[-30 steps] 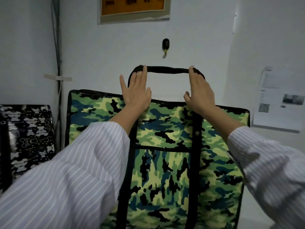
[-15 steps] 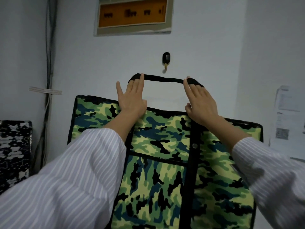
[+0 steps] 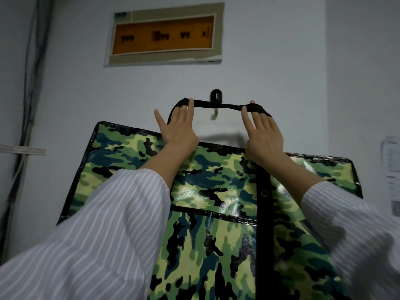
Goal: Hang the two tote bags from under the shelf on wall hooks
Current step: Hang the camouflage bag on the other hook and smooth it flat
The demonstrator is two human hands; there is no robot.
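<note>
Nearest the camera, the left sleeve (image 3: 97, 234) and right sleeve (image 3: 357, 234), both white with fine stripes, reach forward and up from the lower corners. Between and behind them is the tote bag (image 3: 216, 191), a glossy green, yellow and black camouflage print with black edging and black vertical webbing. It is held flat-on towards the wall (image 3: 270, 72), its top edge sloping slightly down to the right. The left hand (image 3: 179, 128) is above the bag's top edge with fingers straight and pointing up, the little finger splayed to the left. The black handle strap (image 3: 216, 106) passes over its fingertips, so the hand carries the strap on extended fingers rather than clenching it. The right hand (image 3: 264, 133) is in the same posture, fingers straight, with the strap's right end draped across the finger ends. The strap is stretched taut between the two hands and sags a little at mid-span. At that point it crosses in front of the lower part of the wall hook (image 3: 216, 96), a black-based hook with a pale prong showing blurred just beneath the strap. Whether the strap has caught on the prong cannot be told. Higher on the wall is a framed panel (image 3: 164, 34) with an orange window. Cables (image 3: 30, 83) run down the left corner, and a paper notice (image 3: 391, 169) is fixed at the far right.
</note>
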